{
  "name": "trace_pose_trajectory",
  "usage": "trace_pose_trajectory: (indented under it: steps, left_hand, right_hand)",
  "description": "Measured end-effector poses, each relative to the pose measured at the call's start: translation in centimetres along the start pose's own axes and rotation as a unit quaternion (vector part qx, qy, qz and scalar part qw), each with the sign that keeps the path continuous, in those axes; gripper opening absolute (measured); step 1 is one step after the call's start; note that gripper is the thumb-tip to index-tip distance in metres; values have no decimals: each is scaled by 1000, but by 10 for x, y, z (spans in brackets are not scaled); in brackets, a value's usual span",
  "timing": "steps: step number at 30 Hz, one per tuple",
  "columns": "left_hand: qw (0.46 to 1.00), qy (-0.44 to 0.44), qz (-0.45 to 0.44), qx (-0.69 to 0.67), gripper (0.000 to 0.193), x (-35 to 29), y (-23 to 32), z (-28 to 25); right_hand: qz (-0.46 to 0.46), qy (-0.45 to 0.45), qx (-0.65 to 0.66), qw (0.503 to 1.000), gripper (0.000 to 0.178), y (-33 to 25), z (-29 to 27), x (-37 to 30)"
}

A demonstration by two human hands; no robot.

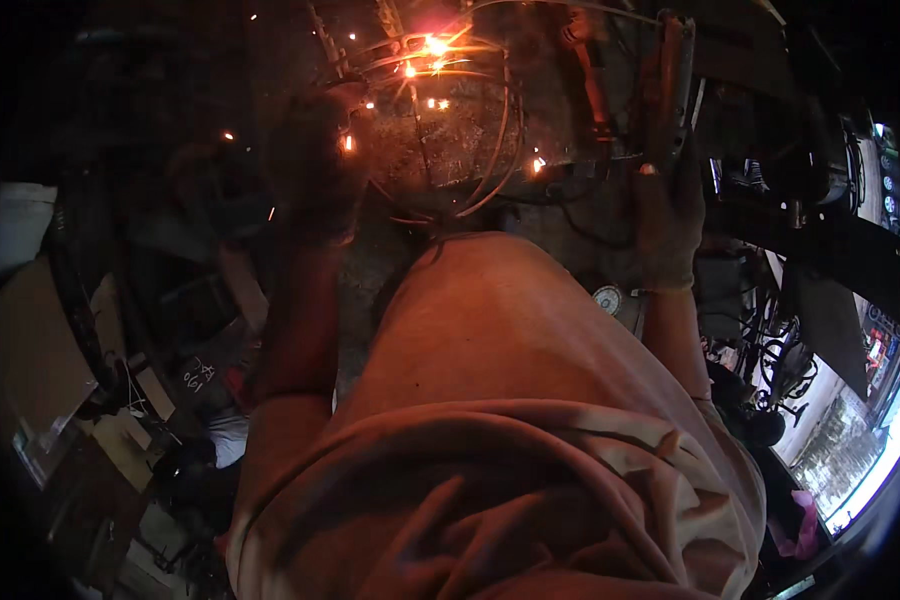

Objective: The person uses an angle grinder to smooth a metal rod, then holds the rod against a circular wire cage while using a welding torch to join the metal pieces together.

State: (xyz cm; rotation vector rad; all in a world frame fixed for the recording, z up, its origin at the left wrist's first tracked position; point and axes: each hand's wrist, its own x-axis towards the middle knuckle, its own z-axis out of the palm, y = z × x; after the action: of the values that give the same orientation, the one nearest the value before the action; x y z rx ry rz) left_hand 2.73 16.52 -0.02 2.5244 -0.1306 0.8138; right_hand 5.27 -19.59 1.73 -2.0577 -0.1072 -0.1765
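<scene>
Round wire hoops (505,130) make a ring-shaped frame on a dark worktop (435,150) ahead of me. A bright white-orange glow burns at its far side, and sparks fly around it. My left hand (315,165), in a dark glove, is at the left of the hoops; deep shadow hides its fingers. A thin bar (327,40) rises just beyond that hand. On the right, my gloved right hand (667,225) is closed around the near end of a long metal bar (675,75), its thumb on the left side.
Left of the bar lies a dark rod-like tool (592,90) lit orange. A round disc (607,299) sits beside my right forearm. At far left stand a white bucket (20,225) and brown boards (35,350). Clutter and a pink bag (800,525) lie at right.
</scene>
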Motion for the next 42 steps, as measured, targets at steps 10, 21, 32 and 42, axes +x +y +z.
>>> trace_pose_trajectory:
  steps: [10,21,32,42]
  left_hand:
    - [989,22,-63,129,42,-50,-65,48]
    - [995,-41,-76,50,26,-7,-3,3]
    - [956,-98,-170,-217,44,-31,-38,19]
    - [995,-24,-100,-20,26,-15,-19,9]
  right_hand:
    - [124,-31,90,988,66,-13,0,-3]
    - [112,-11,86,990,67,-6,-3,-8]
    - [122,-31,94,988,71,-9,-7,-10]
    - [120,-30,75,989,64,4,-5,-7]
